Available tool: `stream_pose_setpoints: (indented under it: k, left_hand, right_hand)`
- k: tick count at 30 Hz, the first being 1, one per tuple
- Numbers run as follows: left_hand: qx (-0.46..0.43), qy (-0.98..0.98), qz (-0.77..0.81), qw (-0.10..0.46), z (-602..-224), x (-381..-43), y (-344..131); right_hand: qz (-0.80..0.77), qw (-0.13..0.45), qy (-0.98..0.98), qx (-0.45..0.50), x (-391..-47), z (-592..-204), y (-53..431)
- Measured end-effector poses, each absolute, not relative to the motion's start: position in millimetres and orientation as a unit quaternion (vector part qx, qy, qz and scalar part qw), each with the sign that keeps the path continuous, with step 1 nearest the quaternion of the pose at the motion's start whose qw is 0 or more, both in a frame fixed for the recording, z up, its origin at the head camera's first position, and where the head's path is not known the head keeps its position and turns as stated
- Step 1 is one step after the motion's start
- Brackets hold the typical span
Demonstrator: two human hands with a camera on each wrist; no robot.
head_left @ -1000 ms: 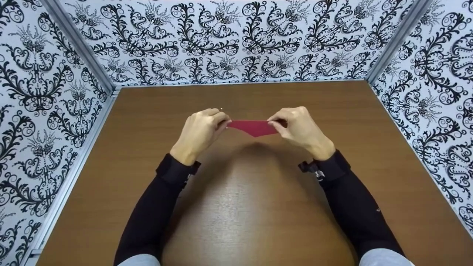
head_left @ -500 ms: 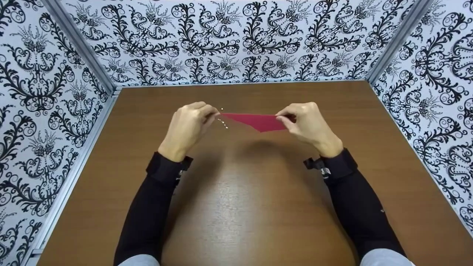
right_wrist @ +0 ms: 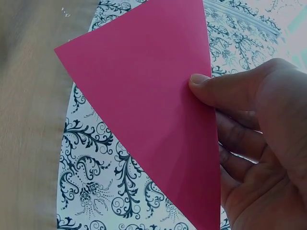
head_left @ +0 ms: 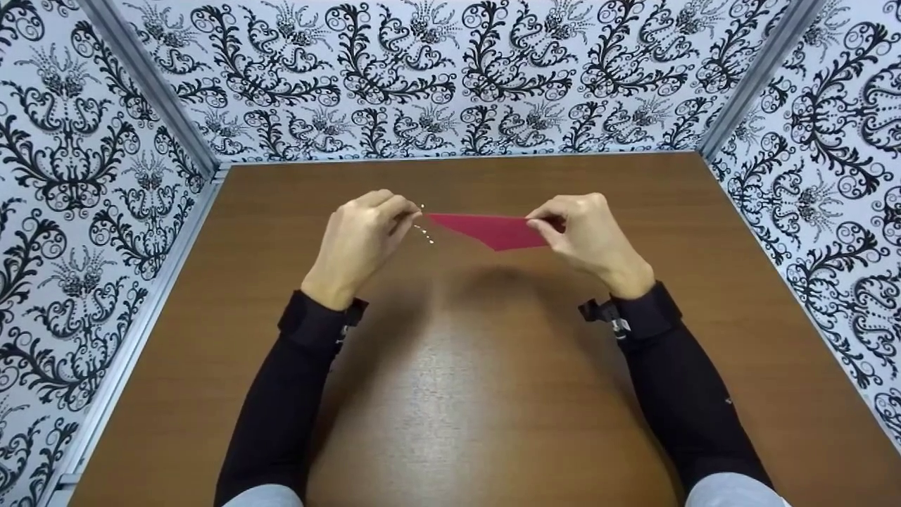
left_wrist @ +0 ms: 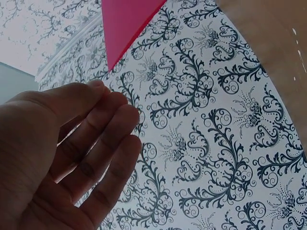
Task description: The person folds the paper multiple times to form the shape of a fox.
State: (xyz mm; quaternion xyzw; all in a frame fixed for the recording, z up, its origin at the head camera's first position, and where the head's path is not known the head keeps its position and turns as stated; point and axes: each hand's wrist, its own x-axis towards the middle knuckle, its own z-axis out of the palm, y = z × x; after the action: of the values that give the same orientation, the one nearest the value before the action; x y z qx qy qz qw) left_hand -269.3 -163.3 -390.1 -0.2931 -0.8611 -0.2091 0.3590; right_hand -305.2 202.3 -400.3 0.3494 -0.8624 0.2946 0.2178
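A crimson triangular sheet of paper point(head_left: 493, 231) is held up above the table between the two hands. My right hand point(head_left: 591, 236) pinches it along one edge; in the right wrist view the thumb lies flat on the paper point(right_wrist: 144, 86) and the other fingers are behind it. My left hand point(head_left: 366, 239) is at the sheet's pointed left corner, its thumb and fingertips close together. In the left wrist view a small gap shows between those fingertips and the paper's tip point(left_wrist: 111, 62), and the fingers are loosely bent around nothing.
Small white specks point(head_left: 424, 232) lie on the brown wooden table point(head_left: 450, 394) near the left fingertips. Walls with a black-and-white scroll pattern point(head_left: 450, 77) enclose the table at the back and both sides, with metal posts point(head_left: 151, 84) at the corners.
The hands have moved apart and slightly away from the body, the paper going right with the right hand. The left hand has let go of the paper's left corner.
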Motion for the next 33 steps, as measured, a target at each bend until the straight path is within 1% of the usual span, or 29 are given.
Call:
stream_pose_setpoints:
  k: [8, 14, 20, 29, 33]
  left_hand:
    - [-0.300, -0.859, -0.187, 0.371, -395, -267, -155]
    - [-0.316, -0.854, -0.181, 0.371, -397, -267, -147]
    - [-0.332, -0.861, -0.169, 0.345, -401, -265, -140]
    - [-0.328, -0.886, -0.171, 0.278, -408, -263, -132]
    - [-0.320, -0.896, -0.176, 0.251, -412, -265, -130]
  right_hand:
    - [0.297, 0.195, -0.862, 0.362, -302, -401, 197]
    - [0.298, 0.165, -0.868, 0.361, -299, -401, 192]
    - [0.308, 0.138, -0.869, 0.362, -296, -402, 187]
    - [0.322, 0.097, -0.869, 0.362, -297, -408, 179]
    - [0.327, 0.068, -0.871, 0.359, -296, -411, 176]
